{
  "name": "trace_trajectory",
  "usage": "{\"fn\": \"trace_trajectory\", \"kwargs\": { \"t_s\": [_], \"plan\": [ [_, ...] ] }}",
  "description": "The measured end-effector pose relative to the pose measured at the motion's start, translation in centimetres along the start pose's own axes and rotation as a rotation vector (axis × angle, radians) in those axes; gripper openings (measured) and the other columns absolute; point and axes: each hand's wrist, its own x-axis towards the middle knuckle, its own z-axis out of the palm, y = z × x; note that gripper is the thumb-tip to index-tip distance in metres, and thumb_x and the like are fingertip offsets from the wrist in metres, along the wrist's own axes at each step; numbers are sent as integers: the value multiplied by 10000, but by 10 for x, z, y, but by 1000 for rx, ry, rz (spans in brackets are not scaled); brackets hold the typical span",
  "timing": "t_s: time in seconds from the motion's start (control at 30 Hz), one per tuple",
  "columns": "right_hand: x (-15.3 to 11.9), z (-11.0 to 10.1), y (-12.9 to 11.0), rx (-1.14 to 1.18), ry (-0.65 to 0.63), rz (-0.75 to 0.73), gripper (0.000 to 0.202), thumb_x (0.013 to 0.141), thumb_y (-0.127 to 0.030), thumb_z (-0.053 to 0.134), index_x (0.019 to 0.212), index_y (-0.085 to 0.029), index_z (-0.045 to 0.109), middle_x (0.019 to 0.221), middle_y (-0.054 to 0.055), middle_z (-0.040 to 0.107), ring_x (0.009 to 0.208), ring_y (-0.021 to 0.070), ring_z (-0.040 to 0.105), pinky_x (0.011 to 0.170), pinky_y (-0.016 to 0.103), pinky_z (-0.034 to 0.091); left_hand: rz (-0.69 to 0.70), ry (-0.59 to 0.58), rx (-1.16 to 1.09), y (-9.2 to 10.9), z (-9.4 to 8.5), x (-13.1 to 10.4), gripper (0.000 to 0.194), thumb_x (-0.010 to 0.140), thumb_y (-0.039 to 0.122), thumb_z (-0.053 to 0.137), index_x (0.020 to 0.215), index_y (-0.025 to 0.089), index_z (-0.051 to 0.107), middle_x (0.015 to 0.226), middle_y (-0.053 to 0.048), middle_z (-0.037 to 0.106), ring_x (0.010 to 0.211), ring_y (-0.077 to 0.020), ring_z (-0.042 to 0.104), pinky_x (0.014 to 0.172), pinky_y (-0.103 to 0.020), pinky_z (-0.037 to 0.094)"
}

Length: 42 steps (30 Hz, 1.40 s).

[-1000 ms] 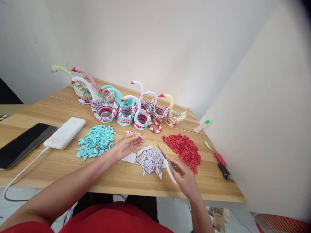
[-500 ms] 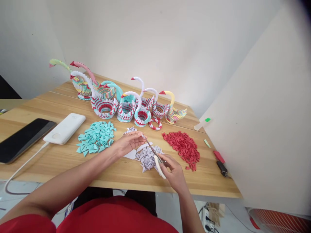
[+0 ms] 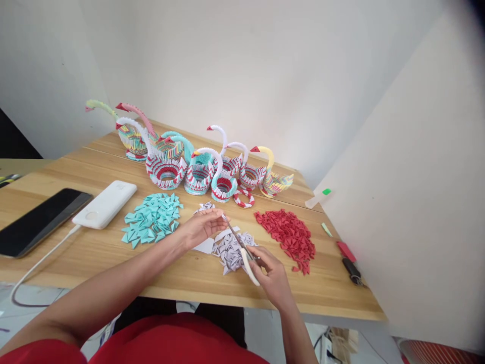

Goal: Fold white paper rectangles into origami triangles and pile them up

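Note:
My right hand (image 3: 270, 273) grips white-handled scissors (image 3: 248, 264) whose blades point up and left to the fingertips of my left hand (image 3: 204, 225). Those left fingertips pinch a small white piece of paper (image 3: 223, 216), mostly covered by the fingers, at the blade tips. Beneath the scissors lies a heap of folded white paper triangles (image 3: 230, 253), with a white paper sheet (image 3: 205, 246) partly under my left hand. More white folded pieces (image 3: 205, 206) lie just behind that hand. To the left is a turquoise heap of triangles (image 3: 153, 217), and to the right a red heap (image 3: 288, 236).
Several folded-paper swans (image 3: 166, 172) stand along the back, with a red-and-white paper ring (image 3: 244, 198) before them. A black phone (image 3: 43, 220) and a white power bank (image 3: 105, 205) with a cable lie left. Keys with a black fob (image 3: 352, 272) lie near the right edge.
The camera view has shifted slightly, so the table sits a little lower. Both hands keep nearly the same pose, the scissor blades still at the left fingertips.

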Motion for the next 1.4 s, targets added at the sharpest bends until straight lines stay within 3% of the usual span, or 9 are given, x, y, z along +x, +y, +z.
{"fn": "trace_trajectory", "kwargs": {
  "t_s": [0.43, 0.6, 0.8, 0.93, 1.07, 1.17, 1.4],
  "plan": [
    [2, 0, 2, -27, 5, -24, 302, 832, -214, 574, 1115, -218, 680, 1101, 89, 679, 997, 213, 649, 830, 309, 547, 1, -9, 41, 0, 1, 0, 146, 744, 160, 736, 860, 99, 673, 835, -95, 730, 722, -149, 684, 751, -266, 550],
    [2, 5, -4, -255, 77, -139, 350, 840, -195, 549, 1176, -228, 642, 1096, 93, 667, 1018, 217, 632, 901, 334, 517, 138, -14, 235, -8, -1, 3, 186, 689, 228, 789, 779, 94, 697, 814, -74, 714, 738, -146, 660, 759, -270, 526],
    [11, 16, -12, -452, 103, -206, 422, 831, -180, 520, 1241, -220, 612, 1004, 99, 707, 886, 220, 677, 819, 312, 543, 207, 8, 289, -12, -6, 7, 187, 691, 253, 786, 798, 120, 710, 829, -70, 722, 771, -160, 659, 797, -306, 506],
    [15, 14, -15, -209, 7, -64, 412, 808, -178, 547, 1207, -226, 640, 1030, 70, 724, 885, 216, 695, 810, 306, 556, 189, -21, 230, -8, -2, 5, 163, 698, 238, 781, 776, 117, 704, 807, -72, 727, 775, -162, 666, 797, -299, 504],
    [14, 8, -16, 97, -112, 138, 381, 830, -256, 577, 1204, -232, 641, 877, 37, 741, 864, 222, 700, 730, 321, 584, 117, -46, 117, -2, 0, 2, 159, 702, 208, 782, 783, 105, 692, 811, -80, 726, 757, -154, 672, 774, -280, 521],
    [12, 5, -15, 143, -126, 178, 387, 822, -279, 599, 1202, -221, 644, 878, 47, 740, 909, 237, 692, 732, 334, 588, 74, -34, 51, 0, -1, 2, 144, 739, 183, 754, 835, 98, 688, 855, -90, 728, 757, -145, 677, 772, -268, 533],
    [12, 5, -13, 143, -119, 173, 396, 809, -271, 614, 1201, -230, 647, 1157, 64, 686, 1018, 255, 667, 823, 374, 577, 48, -43, 30, 1, 0, 1, 102, 787, 166, 713, 854, 98, 677, 830, -89, 729, 748, -142, 686, 756, -252, 549]
  ]
}}
